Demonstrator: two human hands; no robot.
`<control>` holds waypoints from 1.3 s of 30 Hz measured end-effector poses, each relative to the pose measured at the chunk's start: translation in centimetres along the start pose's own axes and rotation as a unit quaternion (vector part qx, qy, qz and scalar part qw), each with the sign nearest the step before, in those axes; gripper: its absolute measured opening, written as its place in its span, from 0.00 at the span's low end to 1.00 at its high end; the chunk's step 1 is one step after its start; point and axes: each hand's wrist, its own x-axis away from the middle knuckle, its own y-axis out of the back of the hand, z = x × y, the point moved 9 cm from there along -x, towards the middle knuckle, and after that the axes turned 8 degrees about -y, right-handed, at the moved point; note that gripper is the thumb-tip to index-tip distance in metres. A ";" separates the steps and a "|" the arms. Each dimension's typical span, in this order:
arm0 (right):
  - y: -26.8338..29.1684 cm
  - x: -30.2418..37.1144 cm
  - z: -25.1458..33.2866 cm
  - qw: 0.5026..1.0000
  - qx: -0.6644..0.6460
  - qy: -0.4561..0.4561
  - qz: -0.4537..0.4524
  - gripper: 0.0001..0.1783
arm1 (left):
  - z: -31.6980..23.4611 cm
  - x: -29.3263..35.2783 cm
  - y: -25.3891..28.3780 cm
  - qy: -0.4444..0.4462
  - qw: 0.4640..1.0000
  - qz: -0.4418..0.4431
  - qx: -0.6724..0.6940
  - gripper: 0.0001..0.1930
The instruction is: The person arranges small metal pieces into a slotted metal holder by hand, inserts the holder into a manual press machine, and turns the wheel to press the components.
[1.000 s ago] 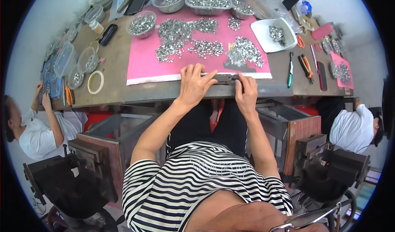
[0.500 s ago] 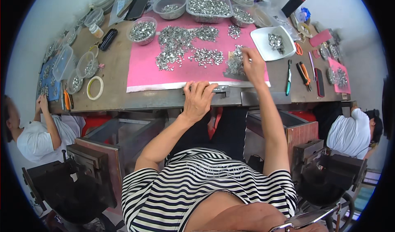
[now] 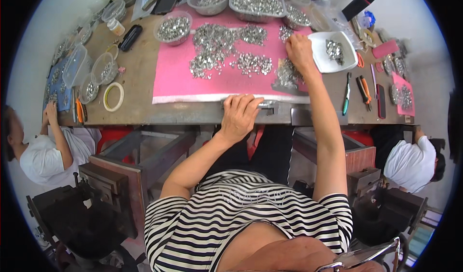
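My left hand [image 3: 239,115] is at the front edge of the bench, its fingers bent over a narrow metal block [image 3: 268,105] and closed on it. The hand hides most of the block. Further out on the right, my right hand [image 3: 301,52] is over the pink mat [image 3: 173,79], fingers curled down and closed. Anything in its fingertips is too small to make out. It lies between a small heap of silver metal pieces [image 3: 285,32] and a heap of thin, shiny pieces [image 3: 286,75]. Larger heaps of small silver pieces [image 3: 212,43] spread over the mat's middle.
Tubs of metal pieces [image 3: 256,2] line the back. A white square dish [image 3: 333,68] with silver pieces stands right of the mat. Pliers [image 3: 364,92], a toothbrush [image 3: 347,93] and a phone [image 3: 381,101] lie further right. A tape roll [image 3: 113,97] lies left. People sit at both sides.
My right hand has moved away from me, from beside the thin, shiny pieces to near the small heap further back. My left hand stays on the metal block. The whole view has shifted slightly.
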 end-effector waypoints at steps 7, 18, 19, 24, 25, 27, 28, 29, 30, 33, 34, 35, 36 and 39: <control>7.2 6.7 6.2 0.887 -0.387 -0.214 0.130 0.08 | 0.6 0.0 0.3 0.008 1.000 -0.008 -0.011 0.24; 7.7 14.8 10.2 0.885 -0.415 -0.199 0.072 0.05 | 0.1 -0.2 0.5 0.009 1.000 -0.014 -0.003 0.25; 7.7 14.8 10.2 0.885 -0.415 -0.199 0.072 0.05 | 0.1 -0.2 0.5 0.009 1.000 -0.014 -0.003 0.25; 7.5 15.0 10.2 0.878 -0.428 -0.203 0.063 0.05 | 0.1 -0.2 0.6 0.010 1.000 -0.016 -0.004 0.24; 7.4 15.1 10.2 0.878 -0.428 -0.203 0.064 0.05 | 0.2 -0.2 0.6 0.011 1.000 -0.016 -0.004 0.24; 7.4 15.3 10.0 0.880 -0.422 -0.210 0.055 0.05 | 0.1 -0.2 0.6 0.010 1.000 -0.019 -0.003 0.24; 7.4 15.3 10.1 0.880 -0.422 -0.210 0.056 0.05 | 0.1 -0.3 0.6 0.012 1.000 -0.019 -0.003 0.24; 7.6 15.1 10.2 0.886 -0.415 -0.198 0.051 0.05 | 0.1 -0.3 0.6 0.011 1.000 -0.019 -0.002 0.24; 7.8 15.0 10.4 0.893 -0.408 -0.186 0.044 0.05 | 0.2 -0.3 0.6 0.011 1.000 -0.020 -0.001 0.24; 8.8 14.4 10.6 0.926 -0.347 -0.141 0.049 0.06 | 0.2 -0.2 0.5 0.012 1.000 -0.022 0.005 0.25; 9.0 14.2 10.5 0.926 -0.348 -0.140 0.050 0.06 | 0.3 -0.2 0.5 0.013 1.000 -0.022 0.004 0.25; 9.3 13.9 10.7 0.933 -0.332 -0.128 0.056 0.07 | 0.4 -0.2 0.5 0.014 1.000 -0.021 0.003 0.25; 9.4 13.8 10.9 0.940 -0.314 -0.117 0.062 0.07 | 0.4 -0.2 0.5 0.013 1.000 -0.020 0.003 0.25; 9.4 14.0 10.7 0.939 -0.320 -0.115 0.059 0.07 | 0.2 -0.1 0.4 0.011 1.000 -0.020 0.000 0.25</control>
